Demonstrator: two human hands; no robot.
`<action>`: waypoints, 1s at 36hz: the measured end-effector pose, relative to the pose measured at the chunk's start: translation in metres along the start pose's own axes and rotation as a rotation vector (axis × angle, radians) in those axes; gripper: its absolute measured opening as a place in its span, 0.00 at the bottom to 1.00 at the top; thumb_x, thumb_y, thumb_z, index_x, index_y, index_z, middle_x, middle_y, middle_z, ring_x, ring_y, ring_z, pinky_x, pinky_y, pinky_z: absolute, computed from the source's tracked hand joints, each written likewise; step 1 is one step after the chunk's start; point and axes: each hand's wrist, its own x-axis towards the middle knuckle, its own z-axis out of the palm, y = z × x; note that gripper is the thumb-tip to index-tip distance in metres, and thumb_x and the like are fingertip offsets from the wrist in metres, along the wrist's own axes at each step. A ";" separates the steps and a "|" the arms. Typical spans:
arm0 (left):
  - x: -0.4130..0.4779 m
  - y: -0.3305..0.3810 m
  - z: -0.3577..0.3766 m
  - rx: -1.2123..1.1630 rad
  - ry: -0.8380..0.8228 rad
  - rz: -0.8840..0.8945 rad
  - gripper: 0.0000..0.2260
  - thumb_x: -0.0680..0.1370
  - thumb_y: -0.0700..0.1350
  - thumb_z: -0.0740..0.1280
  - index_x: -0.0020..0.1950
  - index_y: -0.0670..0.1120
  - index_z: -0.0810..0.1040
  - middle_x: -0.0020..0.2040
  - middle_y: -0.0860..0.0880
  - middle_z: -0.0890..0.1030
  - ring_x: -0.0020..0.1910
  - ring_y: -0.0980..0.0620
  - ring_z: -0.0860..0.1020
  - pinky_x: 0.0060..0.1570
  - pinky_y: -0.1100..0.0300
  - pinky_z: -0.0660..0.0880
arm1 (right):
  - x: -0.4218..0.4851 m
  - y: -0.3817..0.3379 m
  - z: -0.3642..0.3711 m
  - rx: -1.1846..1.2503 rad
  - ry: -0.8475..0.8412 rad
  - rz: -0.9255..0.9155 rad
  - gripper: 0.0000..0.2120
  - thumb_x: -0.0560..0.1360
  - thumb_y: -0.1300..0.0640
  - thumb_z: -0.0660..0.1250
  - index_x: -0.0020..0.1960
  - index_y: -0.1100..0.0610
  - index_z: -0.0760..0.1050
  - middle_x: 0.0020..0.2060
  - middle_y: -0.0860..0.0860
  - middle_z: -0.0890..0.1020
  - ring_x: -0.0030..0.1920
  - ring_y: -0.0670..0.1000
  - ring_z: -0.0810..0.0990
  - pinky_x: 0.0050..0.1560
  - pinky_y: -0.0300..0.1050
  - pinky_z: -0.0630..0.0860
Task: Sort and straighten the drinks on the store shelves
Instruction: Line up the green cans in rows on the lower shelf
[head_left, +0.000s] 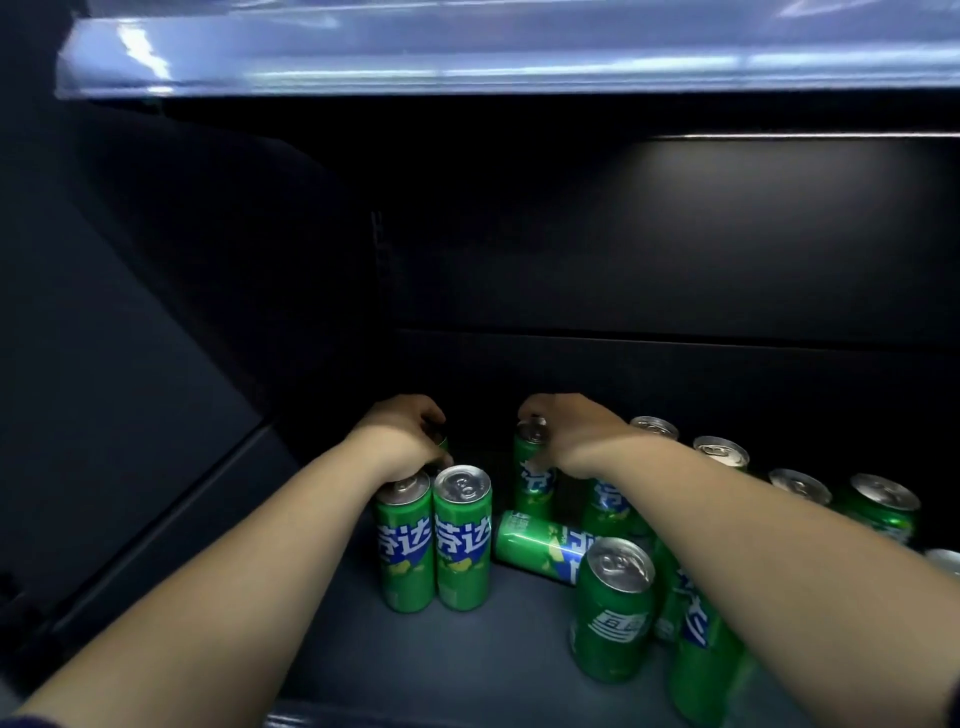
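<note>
Nearest, under the right forearm, a short can stands upright on the shelf. A fallen can lies on its side, short of both hands and between them. A pair of cans stands just short of the left hand, whose fingers curl over a mostly hidden can. The right hand clamps the rim of a tall can. Recommended: seat both held cans upright, labels forward, in line with the pair — then right the fallen one.

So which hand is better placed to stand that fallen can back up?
The right hand, probably: the fallen can lies close by it, while two upright cans stand between it and the left hand. Both hands are busy now.
</note>
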 end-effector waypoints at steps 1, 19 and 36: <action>-0.001 0.000 0.000 -0.004 0.007 0.001 0.27 0.68 0.47 0.80 0.64 0.53 0.77 0.59 0.52 0.80 0.53 0.52 0.79 0.49 0.60 0.76 | -0.001 0.001 0.000 0.011 0.005 -0.003 0.29 0.70 0.55 0.79 0.67 0.46 0.73 0.59 0.50 0.80 0.52 0.54 0.80 0.51 0.47 0.79; -0.060 0.045 -0.088 -0.183 0.372 0.361 0.24 0.67 0.44 0.80 0.61 0.51 0.82 0.54 0.53 0.84 0.53 0.56 0.81 0.59 0.59 0.77 | -0.069 -0.061 -0.087 0.130 0.366 -0.208 0.29 0.67 0.49 0.80 0.67 0.44 0.77 0.63 0.44 0.80 0.61 0.47 0.79 0.60 0.41 0.75; -0.165 -0.005 -0.069 -0.251 0.053 0.378 0.26 0.64 0.38 0.82 0.59 0.51 0.80 0.51 0.57 0.83 0.49 0.65 0.81 0.50 0.67 0.77 | -0.151 -0.086 -0.015 0.313 0.191 -0.283 0.29 0.65 0.51 0.82 0.65 0.46 0.80 0.60 0.39 0.81 0.60 0.38 0.78 0.63 0.42 0.76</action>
